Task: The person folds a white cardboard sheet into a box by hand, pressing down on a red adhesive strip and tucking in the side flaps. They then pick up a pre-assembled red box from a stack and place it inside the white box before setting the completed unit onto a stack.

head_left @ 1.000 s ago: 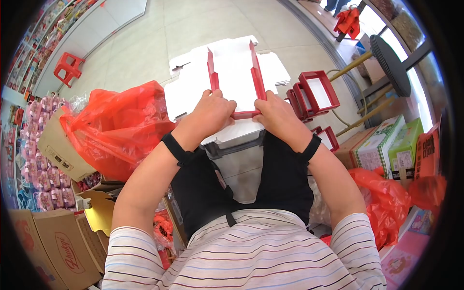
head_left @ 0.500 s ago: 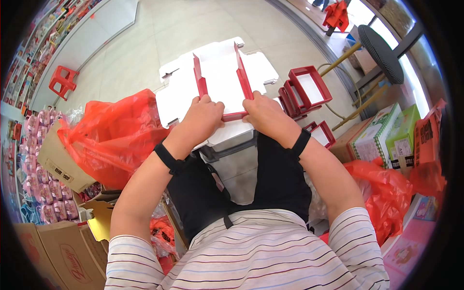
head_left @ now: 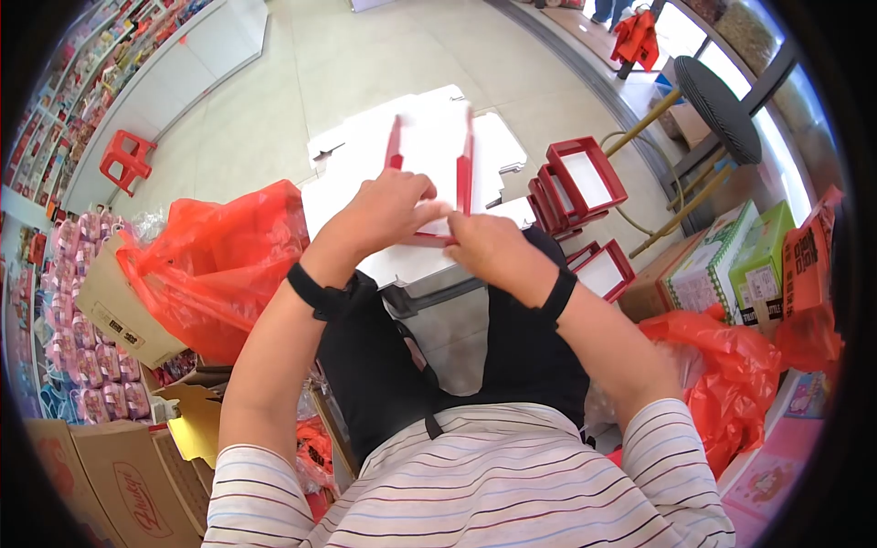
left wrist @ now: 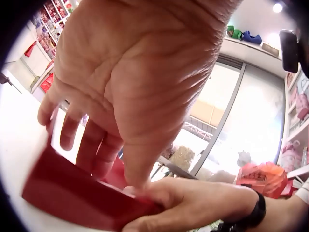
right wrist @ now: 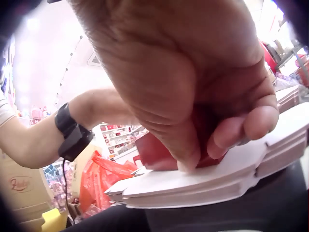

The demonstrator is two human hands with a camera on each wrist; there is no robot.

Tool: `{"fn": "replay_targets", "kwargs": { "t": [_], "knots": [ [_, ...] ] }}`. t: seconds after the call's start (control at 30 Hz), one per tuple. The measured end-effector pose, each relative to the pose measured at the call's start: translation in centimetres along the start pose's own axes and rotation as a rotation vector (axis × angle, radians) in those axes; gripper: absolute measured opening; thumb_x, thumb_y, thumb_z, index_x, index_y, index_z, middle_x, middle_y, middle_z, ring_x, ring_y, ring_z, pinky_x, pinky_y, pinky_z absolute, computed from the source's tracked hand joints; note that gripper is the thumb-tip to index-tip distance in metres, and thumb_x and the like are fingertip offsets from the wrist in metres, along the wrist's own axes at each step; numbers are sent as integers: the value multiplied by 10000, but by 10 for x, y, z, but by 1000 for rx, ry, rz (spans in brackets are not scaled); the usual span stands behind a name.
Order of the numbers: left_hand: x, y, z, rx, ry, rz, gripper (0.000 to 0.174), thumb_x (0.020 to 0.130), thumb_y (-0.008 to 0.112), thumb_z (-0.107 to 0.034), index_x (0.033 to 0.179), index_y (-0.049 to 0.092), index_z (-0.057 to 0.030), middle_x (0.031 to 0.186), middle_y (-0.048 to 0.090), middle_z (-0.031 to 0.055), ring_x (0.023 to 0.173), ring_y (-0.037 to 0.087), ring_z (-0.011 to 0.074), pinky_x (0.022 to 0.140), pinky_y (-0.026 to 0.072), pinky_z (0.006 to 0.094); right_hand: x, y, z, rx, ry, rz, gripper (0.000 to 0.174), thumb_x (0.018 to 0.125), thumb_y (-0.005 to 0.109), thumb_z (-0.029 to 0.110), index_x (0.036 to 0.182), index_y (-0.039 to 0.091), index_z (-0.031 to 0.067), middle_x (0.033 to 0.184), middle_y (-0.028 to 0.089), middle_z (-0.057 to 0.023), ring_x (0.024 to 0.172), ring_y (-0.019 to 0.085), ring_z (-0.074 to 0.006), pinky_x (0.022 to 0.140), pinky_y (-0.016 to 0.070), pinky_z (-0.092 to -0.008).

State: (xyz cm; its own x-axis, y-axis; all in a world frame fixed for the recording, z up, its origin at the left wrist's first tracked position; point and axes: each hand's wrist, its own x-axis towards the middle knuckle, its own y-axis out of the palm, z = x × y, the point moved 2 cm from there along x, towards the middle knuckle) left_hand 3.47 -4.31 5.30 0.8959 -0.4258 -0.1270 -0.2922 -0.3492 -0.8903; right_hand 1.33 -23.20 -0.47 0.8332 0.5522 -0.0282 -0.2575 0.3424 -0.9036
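A partly folded red-and-white cardboard box (head_left: 464, 178) lies on a stack of flat white card sheets (head_left: 333, 194), its red side walls upright. My right hand (head_left: 498, 248) pinches its near right corner between thumb and fingers, the thumb tip low by the top sheet in the right wrist view. Over the near end, my left hand (head_left: 384, 215) reaches in with its fingers extended downward behind the red wall (left wrist: 72, 191) in the left wrist view. The left thumb stretches toward the right hand at that corner.
Several folded red trays with white bottoms (head_left: 587, 175) stand right of the stack. A large red plastic bag (head_left: 224, 265) bulges on the left, near brown cartons (head_left: 123, 466). A round stool (head_left: 719, 110) and boxes (head_left: 713, 260) are farther right.
Both hands gripped the box's near corners before. The left hand has since shifted over the near end, fingers inside, thumb toward the right. The right hand has stayed at its corner, turning slightly inward.
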Motion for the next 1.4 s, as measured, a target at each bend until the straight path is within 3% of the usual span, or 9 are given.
{"fn": "replay_targets", "kwargs": {
  "t": [0.2,0.33,0.37,0.47,0.6,0.73,0.8,1.03,1.4],
  "knots": [
    [3,25,-18,555,83,-347,589,951,675,-606,1027,786,-33,1023,753,141,1199,636,335,1023,424,582,-24,13,48,170,-104,26,524,932,745,240,1333,528,-19,1074,699,-260,934,722,-450,799,595,-524],
    [8,27,-13,289,162,-109,377,968,698,-374,1166,760,-59,1014,758,127,1123,663,308,1024,436,513,-39,11,59,210,-253,36,531,945,726,200,1393,537,-14,1113,673,-267,912,719,-448,781,599,-506],
    [4,27,-12,349,185,-131,264,943,666,-202,1162,737,-72,975,748,116,1082,673,294,1020,441,486,-43,3,62,205,-291,62,511,947,722,196,1388,551,5,1112,678,-255,912,720,-441,781,599,-501],
    [-10,18,6,419,197,-147,208,901,642,-99,1091,720,-72,898,721,107,1075,676,292,1019,440,486,-52,-16,58,277,-337,22,451,938,736,155,1358,619,41,1107,693,-201,894,720,-404,779,596,-457],
    [-36,11,46,442,239,-262,326,831,619,44,1115,712,-88,1172,702,134,1244,617,332,1094,428,517,-54,-63,30,438,-230,-136,335,936,728,98,1269,708,68,1025,695,-149,893,715,-367,803,581,-424],
    [-58,12,59,453,132,-422,486,832,641,49,1279,697,-135,1490,560,200,1386,539,398,1127,436,536,-35,-81,-16,184,-283,-371,369,924,699,78,1292,689,61,1115,646,-180,1008,669,-364,886,557,-433],
    [-69,13,51,325,76,-406,549,839,653,47,1347,680,-161,1567,498,229,1416,521,428,1117,459,539,-31,-72,-27,246,-262,-250,451,927,655,42,1376,666,80,1196,614,-180,1064,645,-341,930,538,-410],
    [-82,25,61,140,46,-367,510,901,623,24,1387,646,-130,1483,564,249,1296,619,445,1035,560,483,-28,-41,-22,249,-230,107,486,917,624,61,1402,642,94,1103,660,-172,1030,660,-343,944,537,-406],
    [-111,12,43,-132,-15,-78,623,918,704,-170,1516,530,-142,1506,545,201,1311,612,388,1045,548,440,-21,-41,-17,350,-189,112,355,905,665,111,1250,648,27,1105,712,-158,972,698,-297,905,564,-383]
  ]
}}
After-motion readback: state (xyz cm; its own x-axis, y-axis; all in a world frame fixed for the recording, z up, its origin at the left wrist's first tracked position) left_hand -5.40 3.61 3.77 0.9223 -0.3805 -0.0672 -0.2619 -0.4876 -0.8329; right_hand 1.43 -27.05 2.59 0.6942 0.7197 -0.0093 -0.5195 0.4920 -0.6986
